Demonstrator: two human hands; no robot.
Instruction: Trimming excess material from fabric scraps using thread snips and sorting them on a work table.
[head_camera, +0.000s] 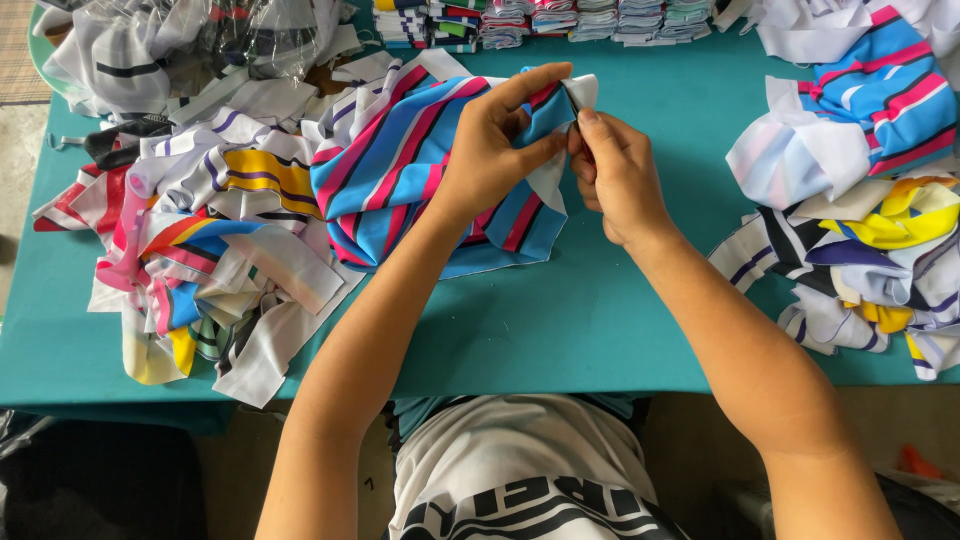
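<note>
At frame centre, both left hand (487, 140) and right hand (612, 172) pinched on a blue, red and white striped fabric piece (420, 160), mid-handling, with loose heaps (200, 250) left and right (870, 240) on the teal bench (600, 320), folded stacks (560, 20) along top.

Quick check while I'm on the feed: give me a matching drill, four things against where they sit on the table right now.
1. blue striped cloth
2. folded stacks
3. yellow-patched scraps
4. clear plastic bag

a. far left corner
b. right edge
c. far edge, middle
d. pinched by the left hand and right hand

Pairs: 1-d, 2-c, 3-b, 4-a
</note>
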